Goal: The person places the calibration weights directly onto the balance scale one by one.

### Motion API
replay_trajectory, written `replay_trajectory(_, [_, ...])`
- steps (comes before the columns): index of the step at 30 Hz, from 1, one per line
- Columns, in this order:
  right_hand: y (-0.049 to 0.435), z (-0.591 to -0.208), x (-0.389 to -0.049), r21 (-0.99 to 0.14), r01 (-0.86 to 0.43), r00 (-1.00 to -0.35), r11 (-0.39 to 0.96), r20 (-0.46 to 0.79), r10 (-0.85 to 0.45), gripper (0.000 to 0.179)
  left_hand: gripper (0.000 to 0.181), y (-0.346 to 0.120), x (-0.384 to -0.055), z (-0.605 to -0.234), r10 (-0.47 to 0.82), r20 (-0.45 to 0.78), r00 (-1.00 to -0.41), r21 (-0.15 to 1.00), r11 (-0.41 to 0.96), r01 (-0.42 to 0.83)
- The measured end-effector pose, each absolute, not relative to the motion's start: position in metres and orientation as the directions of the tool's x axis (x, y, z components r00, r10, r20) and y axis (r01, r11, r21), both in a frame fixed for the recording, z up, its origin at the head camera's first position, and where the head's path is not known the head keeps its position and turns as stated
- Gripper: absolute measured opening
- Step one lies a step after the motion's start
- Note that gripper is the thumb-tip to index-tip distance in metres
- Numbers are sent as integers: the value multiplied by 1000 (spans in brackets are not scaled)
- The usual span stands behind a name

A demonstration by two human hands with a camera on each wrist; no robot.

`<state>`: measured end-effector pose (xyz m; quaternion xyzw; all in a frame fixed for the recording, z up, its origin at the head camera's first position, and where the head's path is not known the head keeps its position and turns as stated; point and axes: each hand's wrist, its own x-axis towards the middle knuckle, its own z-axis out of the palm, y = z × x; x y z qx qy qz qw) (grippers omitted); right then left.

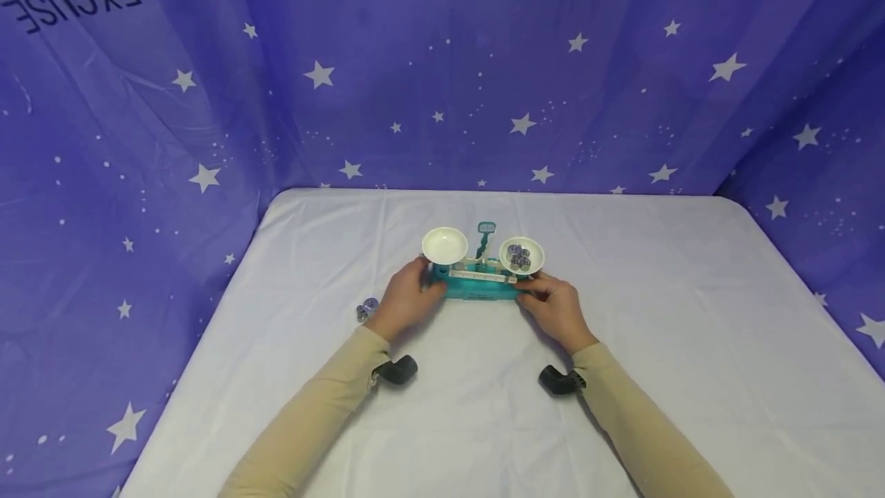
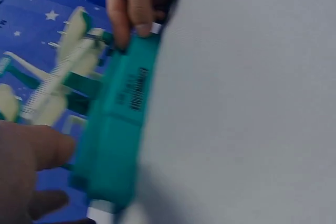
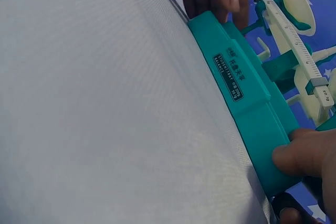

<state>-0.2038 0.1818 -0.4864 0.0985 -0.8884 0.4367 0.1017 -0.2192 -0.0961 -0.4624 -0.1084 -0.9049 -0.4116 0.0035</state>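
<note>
Blue-violet cloth (image 1: 415, 98) scattered with white stars walls in a white-covered table (image 1: 657, 344), and centre stage, towards the far side, sits the teal tray balance (image 1: 480, 292). Both hands are on the case or right by it! Right pan (image 1: 537, 268) carries a cluster of small metallic pieces (image 1: 518, 257); it looks lower than the bare left pan (image 1: 445, 245). Out beside the left wrist, more small pieces (image 1: 367, 308) lie on the table.

What would make this a tidy bit of handling? Steadying the balance, I'd judge, by its base alone: matched pressure at both ends, case kept level, fingers clear of beam and pans. One knock on that loaded right pan could spill the lot.

Now the fingers. Right hand (image 1: 560, 310): thumb (image 3: 286, 158) flat against the front of the base, a finger behind it, so the base's right end is pinched between them, the gap no wider than the case. Left hand (image 1: 406, 298) is at the opposite end; its wrist view shows thumb and finger parted, beside the case, but whether they truly grip the base or merely flank it, I cannot tell from here.
</note>
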Motion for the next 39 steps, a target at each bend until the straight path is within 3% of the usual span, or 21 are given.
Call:
replay_trajectory(3, [180,-486,-203,-755,-262,-960,602,267,-83,20,66,-103,-216,-447,189,-3,-982,749,651,122])
replay_trajectory(8, [180,-484,-202,-756,-257,-962,602,261,-83,20,66,-118,-210,-424,195,-79,-978,738,671,74])
replay_trajectory(19, [181,-487,-203,-765,-254,-963,592,255,-84,20,54,-168,-200,-406,156,-33,-987,687,721,91])
replay_trajectory(39, [181,-485,-202,-787,-231,-970,572,229,-78,20,42,-219,-173,-434,101,65,-993,720,684,117])
